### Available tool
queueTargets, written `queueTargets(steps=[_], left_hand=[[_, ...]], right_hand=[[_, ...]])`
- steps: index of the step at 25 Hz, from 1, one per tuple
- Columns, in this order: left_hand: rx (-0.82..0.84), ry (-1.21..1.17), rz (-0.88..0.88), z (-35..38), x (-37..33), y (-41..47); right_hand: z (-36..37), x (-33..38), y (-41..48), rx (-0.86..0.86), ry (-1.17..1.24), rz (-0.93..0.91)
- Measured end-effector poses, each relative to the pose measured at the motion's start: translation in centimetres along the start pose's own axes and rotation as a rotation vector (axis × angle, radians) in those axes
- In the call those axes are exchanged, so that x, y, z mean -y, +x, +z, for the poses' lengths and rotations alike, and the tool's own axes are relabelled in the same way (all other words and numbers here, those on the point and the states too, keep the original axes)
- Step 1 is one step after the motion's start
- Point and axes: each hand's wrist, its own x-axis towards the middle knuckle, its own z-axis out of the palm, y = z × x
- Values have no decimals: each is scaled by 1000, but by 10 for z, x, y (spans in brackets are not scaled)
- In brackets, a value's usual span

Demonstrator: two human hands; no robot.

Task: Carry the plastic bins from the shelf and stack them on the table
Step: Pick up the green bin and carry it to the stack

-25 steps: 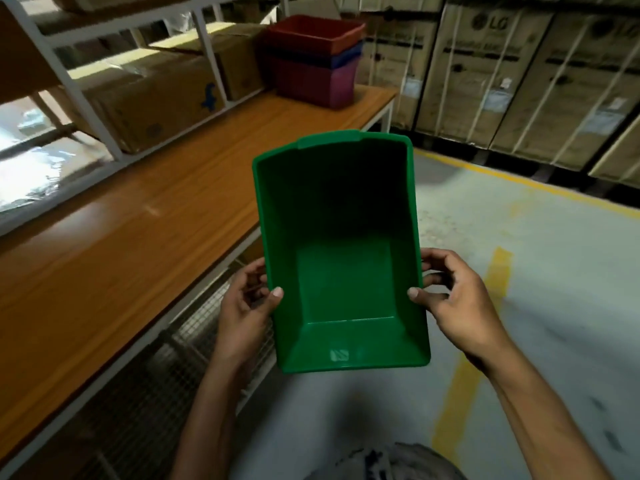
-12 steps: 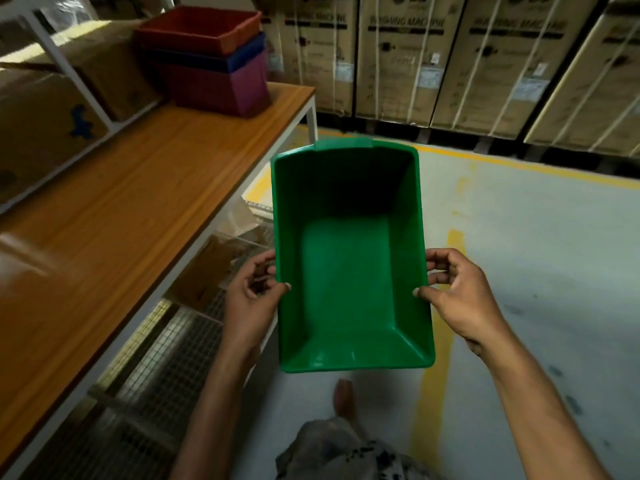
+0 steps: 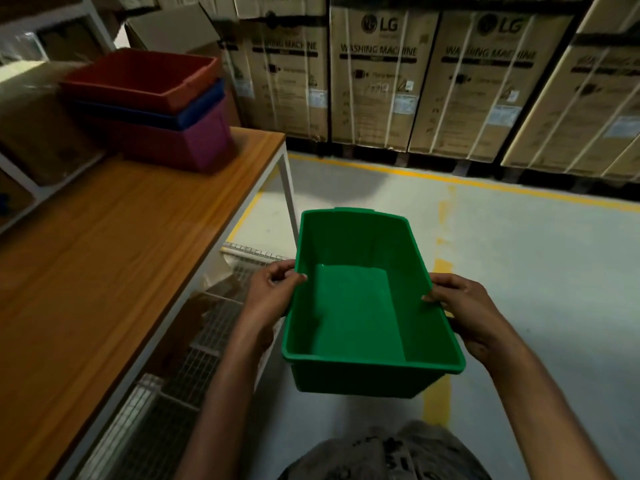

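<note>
I hold an empty green plastic bin (image 3: pixel 360 313) in front of me over the floor, right of the table's edge. My left hand (image 3: pixel 272 292) grips its left rim and my right hand (image 3: pixel 467 310) grips its right rim. On the wooden table (image 3: pixel 114 258), at its far end, stands a stack of bins: a red bin (image 3: pixel 138 77) on top, a blue bin (image 3: pixel 201 109) under it and a purple bin (image 3: pixel 207 140) at the bottom.
Tall cardboard washing-machine boxes (image 3: pixel 381 77) line the far wall. A white shelf frame with cardboard boxes (image 3: pixel 34 140) stands on the table's left side. Wire mesh (image 3: pixel 194 358) lies under the table. Yellow lines (image 3: pixel 440 285) mark the grey floor.
The view has moved along the table towards the stacked bins, which now appear closer. The green bin has dropped lower in view and tilted more level, still held by both hands.
</note>
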Motion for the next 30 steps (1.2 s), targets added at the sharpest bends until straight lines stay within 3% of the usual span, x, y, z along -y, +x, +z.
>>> queueTargets(steps=[7,12,16,21,30], left_hand=[[-83,-24,5,34,-48,97],[-204,9,93,55,-91,167],[-326,-106,161,74,-129,212],[-470,-158,291,72,-167,251],[-603,-249,635,42,-216,315]], right_hand=[[-1,65,133,172,6,7],[13,154,243,357,-22,-50],[34,225,313,466,-36,-121],[67,281,370,597,-73,-333],[154,343,433,636,-22,-754]])
